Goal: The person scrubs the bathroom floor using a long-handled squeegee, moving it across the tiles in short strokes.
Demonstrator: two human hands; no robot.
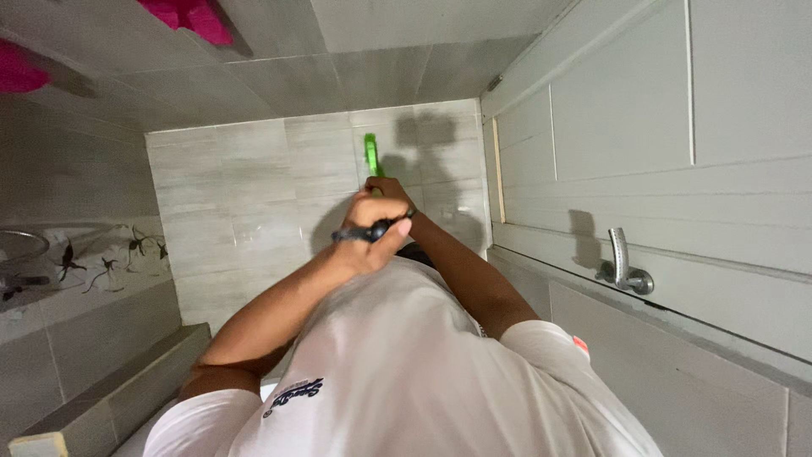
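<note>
Both hands are closing around one long handle: the left hand [372,233] is clenching its dark lower section [365,230], and the right hand [387,188] is grasping the bright green upper section [371,156] just beyond it. The green handle [371,156] is lying against the grey tiled surface [254,186] ahead; its far end is not showing. The person's white shirt [397,364], bearing a small dark emblem low on the left, is filling the lower view and hiding the forearms' near ends. To the right, a white panelled door [660,110] with a silver lever handle [622,267] is standing close by. At left, a tile band with a dark leaf motif [101,258] is running along the wall, and pink cloth [188,15] is showing at the top edge.
</note>
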